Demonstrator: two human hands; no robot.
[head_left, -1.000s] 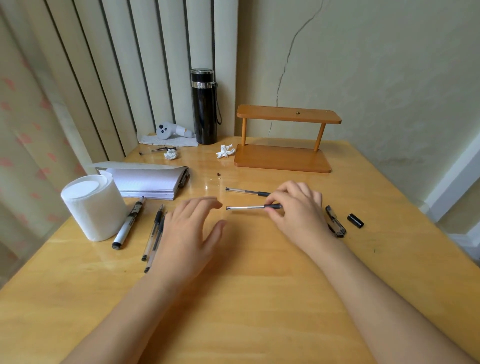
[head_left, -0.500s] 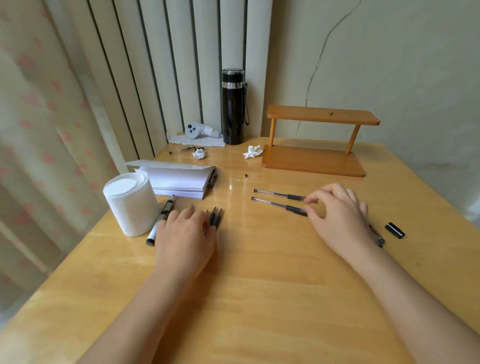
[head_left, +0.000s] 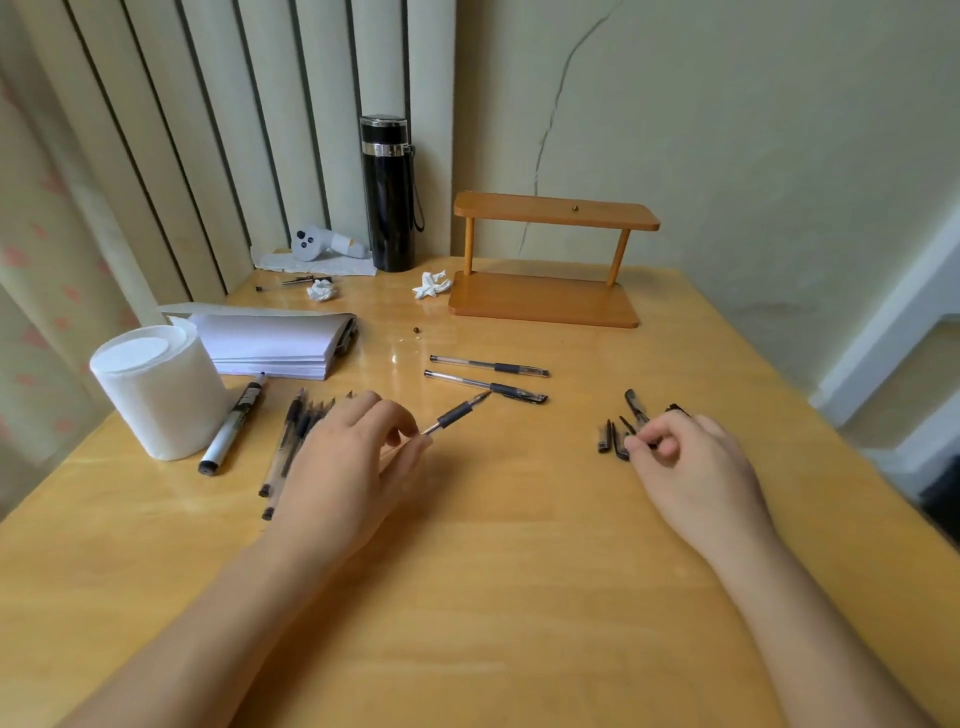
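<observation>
Pen (head_left: 457, 413) pinched in my left hand (head_left: 353, 467), tip lifted over the table (head_left: 519, 571) beside two capped pens (head_left: 488, 376); my right hand (head_left: 685, 462) curls thumb and forefinger on a cap (head_left: 629, 428) among the loose caps (head_left: 605, 437). Risk — the small cap could slip from so shallow a pinch, or the bare tip could mark the wood. Half a second ago my left hand lay on the pile (head_left: 291, 441) and my right was at the capped pens.

the left hand (head_left: 345, 467) and right hand (head_left: 698, 467) are bare, with both forearms uncovered down to the frame edge.
</observation>
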